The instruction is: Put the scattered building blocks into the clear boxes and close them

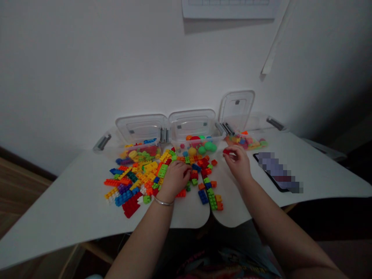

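Colourful plastic building bricks (148,174) lie spread in a loose heap on the white table (69,205). My left hand (174,179) rests on the heap, fingers curled down among the bricks near a green brick (162,171). Whether it holds anything is hidden. A silver bangle (164,201) circles that wrist. My right hand (237,162) is raised slightly at the right of the heap. Its fingers pinch a small red brick (226,152). A strip of blue, green and orange bricks (208,193) lies below it.
Several clear plastic boxes stand open along the wall, lids up. The left box (141,153) holds bricks, the middle box (197,143) holds coloured balls, and the right box (245,141) holds mixed pieces. A dark phone (276,172), partly blurred, lies at the right.
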`<act>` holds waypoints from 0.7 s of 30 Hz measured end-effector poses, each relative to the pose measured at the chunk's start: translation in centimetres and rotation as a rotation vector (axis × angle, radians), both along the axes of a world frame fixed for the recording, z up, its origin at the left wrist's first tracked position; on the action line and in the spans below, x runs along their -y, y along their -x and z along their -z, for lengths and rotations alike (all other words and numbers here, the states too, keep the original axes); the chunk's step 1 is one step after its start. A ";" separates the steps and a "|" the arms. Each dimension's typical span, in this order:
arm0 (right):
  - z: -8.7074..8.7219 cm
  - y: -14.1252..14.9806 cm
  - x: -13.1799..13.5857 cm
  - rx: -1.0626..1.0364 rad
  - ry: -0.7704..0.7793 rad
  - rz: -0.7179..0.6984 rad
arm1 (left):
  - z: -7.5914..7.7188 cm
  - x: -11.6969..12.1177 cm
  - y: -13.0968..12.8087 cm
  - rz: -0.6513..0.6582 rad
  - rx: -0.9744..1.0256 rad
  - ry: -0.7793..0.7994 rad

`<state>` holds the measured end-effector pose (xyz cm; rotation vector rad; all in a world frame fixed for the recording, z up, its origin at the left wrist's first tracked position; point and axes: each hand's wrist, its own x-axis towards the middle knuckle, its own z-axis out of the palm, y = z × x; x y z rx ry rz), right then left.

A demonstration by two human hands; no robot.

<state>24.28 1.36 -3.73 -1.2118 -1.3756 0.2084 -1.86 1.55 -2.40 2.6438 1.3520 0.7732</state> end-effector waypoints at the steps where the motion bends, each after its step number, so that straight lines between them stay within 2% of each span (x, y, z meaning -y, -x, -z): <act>1: -0.7 -0.3 0.1 0.022 -0.056 0.060 | 0.0 0.0 0.0 0.000 0.002 0.002; 5: -4.3 -2.1 -0.4 0.040 -0.261 0.283 | -0.2 0.1 0.0 -0.008 0.004 0.013; 8: -7.1 -4.0 -2.0 -0.053 -0.318 0.295 | -0.2 0.0 -0.1 -0.001 0.006 0.016; 11: -9.0 -5.9 -4.1 -0.088 -0.305 0.318 | -0.1 0.0 -0.1 0.000 0.007 0.017; 15: -9.4 -7.7 -6.3 -0.021 -0.128 0.427 | 0.0 -0.1 -0.1 -0.001 0.013 0.010; 21: -7.4 -8.2 -7.2 0.104 0.122 0.505 | 0.0 0.0 0.0 -0.004 0.023 0.008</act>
